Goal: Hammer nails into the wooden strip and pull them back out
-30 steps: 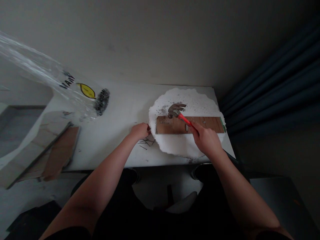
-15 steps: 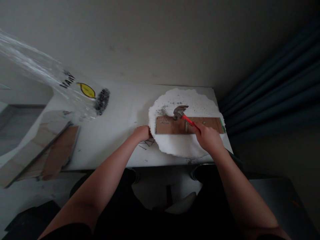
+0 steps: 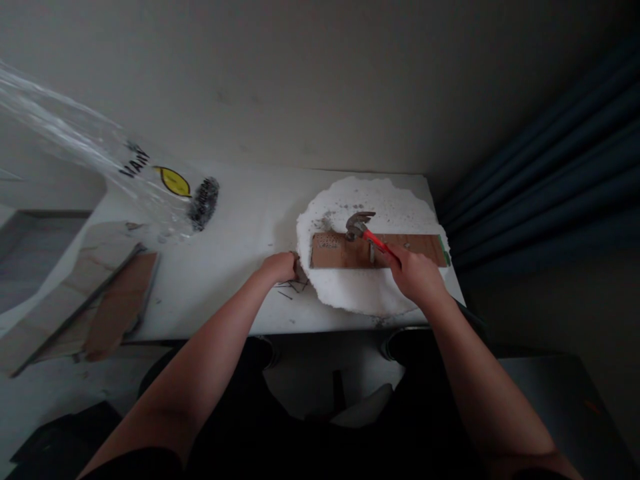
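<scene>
My right hand (image 3: 419,275) is wrapped round the red handle of a claw hammer (image 3: 373,235). The hammer's metal head hovers over or rests on a brown board (image 3: 350,255); which one I cannot tell. This long, narrow board lies across a white, ragged-edged round slab (image 3: 367,293) dotted with grey specks. Left of the slab, my left hand (image 3: 281,267) is closed with its fingertips turned down at the slab's edge. What it holds, if anything, is hidden. Thin dark nails (image 3: 295,285) lie loose beside it on the white table (image 3: 225,267).
Clear plastic wrap (image 3: 155,180) with a yellow label and dark print stands on the table's left. Broken brown panels (image 3: 120,303) overhang the left edge. A wall rises behind, and a dark blue curtain (image 3: 540,180) hangs at right.
My left hand has shifted slightly to the left, away from the slab's edge. My right hand and the hammer have barely moved.
</scene>
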`<state>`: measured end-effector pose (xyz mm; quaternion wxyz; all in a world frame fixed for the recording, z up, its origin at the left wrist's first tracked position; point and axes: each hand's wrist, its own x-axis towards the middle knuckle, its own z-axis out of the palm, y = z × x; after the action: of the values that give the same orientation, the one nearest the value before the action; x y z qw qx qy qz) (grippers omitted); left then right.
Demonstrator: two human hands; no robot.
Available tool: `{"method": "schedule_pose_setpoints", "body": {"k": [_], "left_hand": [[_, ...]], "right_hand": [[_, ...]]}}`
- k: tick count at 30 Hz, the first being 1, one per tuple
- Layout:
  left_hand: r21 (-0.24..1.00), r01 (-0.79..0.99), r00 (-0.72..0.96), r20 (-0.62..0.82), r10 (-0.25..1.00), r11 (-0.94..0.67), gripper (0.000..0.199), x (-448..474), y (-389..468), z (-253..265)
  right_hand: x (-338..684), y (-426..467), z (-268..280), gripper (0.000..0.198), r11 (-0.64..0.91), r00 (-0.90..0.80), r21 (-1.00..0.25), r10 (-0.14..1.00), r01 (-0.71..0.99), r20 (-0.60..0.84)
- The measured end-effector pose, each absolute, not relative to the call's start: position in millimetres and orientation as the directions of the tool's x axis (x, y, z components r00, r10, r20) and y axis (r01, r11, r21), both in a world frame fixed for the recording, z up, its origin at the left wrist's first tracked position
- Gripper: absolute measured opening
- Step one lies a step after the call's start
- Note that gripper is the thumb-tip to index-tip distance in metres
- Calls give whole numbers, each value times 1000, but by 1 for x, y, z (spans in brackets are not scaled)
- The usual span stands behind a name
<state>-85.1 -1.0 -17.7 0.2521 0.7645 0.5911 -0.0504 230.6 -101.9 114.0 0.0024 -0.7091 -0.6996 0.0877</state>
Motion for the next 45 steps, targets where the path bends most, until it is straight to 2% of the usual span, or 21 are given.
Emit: {"method": "schedule_pose_setpoints", "body": {"k": [3, 5, 9, 12, 21, 26, 33, 37, 41, 45], "left_hand": [[209, 960, 262, -420, 869, -188, 16, -89, 3, -7], [178, 963, 260, -429, 865, -201, 18, -91, 5, 1], [123, 959, 278, -586, 761, -256, 34, -90, 1, 9], [83, 953, 275, -646, 712, -293, 33, -87, -4, 6], [107, 936, 335, -560, 758, -335, 20, -80, -11, -1], [124, 923, 373, -525, 765, -365, 21, -85, -7, -2], [-56, 944, 256, -494, 831, -324, 24, -101, 0, 6], [-43, 962, 208, -528, 823, -270, 21, -99, -2, 9], [-18, 931, 300, -529, 794, -364, 27, -96, -3, 8], [-71, 921, 280, -563, 778, -383, 29, -94, -4, 6]], "right_hand": [[231, -102, 114, 48, -15, 0, -125, 993, 992, -120], [231, -102, 113, 47, -15, 0, -124, 993, 992, -122], [232, -101, 112, 46, -23, 8, -122, 992, 992, -125], [232, -101, 110, 46, -18, 3, -125, 993, 992, -122], [234, -100, 106, 47, -11, -3, -132, 994, 991, -105], [235, -101, 106, 47, -1, -14, -144, 995, 990, -102], [235, -101, 105, 47, -6, -9, -146, 994, 989, -104], [235, -100, 106, 49, -1, -14, -139, 994, 990, -110], [234, -101, 106, 48, 6, -19, -127, 995, 992, -101], [234, -101, 106, 46, 10, -22, -125, 995, 992, -94]]}}
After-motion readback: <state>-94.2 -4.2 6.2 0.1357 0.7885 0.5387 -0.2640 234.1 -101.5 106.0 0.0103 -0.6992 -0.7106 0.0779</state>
